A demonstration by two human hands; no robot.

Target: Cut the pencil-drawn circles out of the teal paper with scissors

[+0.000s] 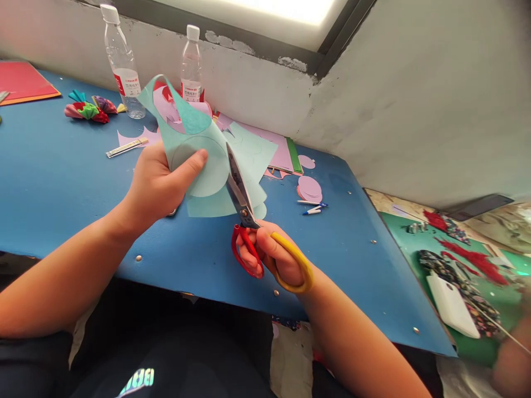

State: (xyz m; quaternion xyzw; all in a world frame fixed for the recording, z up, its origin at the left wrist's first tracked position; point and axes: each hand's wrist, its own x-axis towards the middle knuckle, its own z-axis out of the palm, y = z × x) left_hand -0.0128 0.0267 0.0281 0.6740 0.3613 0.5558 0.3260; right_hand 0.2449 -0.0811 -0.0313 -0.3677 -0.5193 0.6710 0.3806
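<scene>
Pinched between the thumb and fingers of my left hand (pixel 160 179) is a light blue-green sheet of paper (pixel 213 174) with a drawn circle on it; a curved cut strip of it loops up above the hand. My right hand (pixel 276 251) has its fingers through the red and yellow handles of a pair of scissors (pixel 238 190). The blades point up and lie against the right edge of the circle, along the paper. More blue-green paper (pixel 253 149) lies on the table behind and beneath them.
On the blue table (pixel 199 254) stand two water bottles (pixel 126 83) by the wall. Purple paper circles (pixel 310 189) and pens (pixel 313 209) lie at right, folded colourful paper (pixel 89 109) and a red sheet (pixel 27 80) at left. A green table (pixel 418 243) adjoins at right, with a white phone (pixel 453 307).
</scene>
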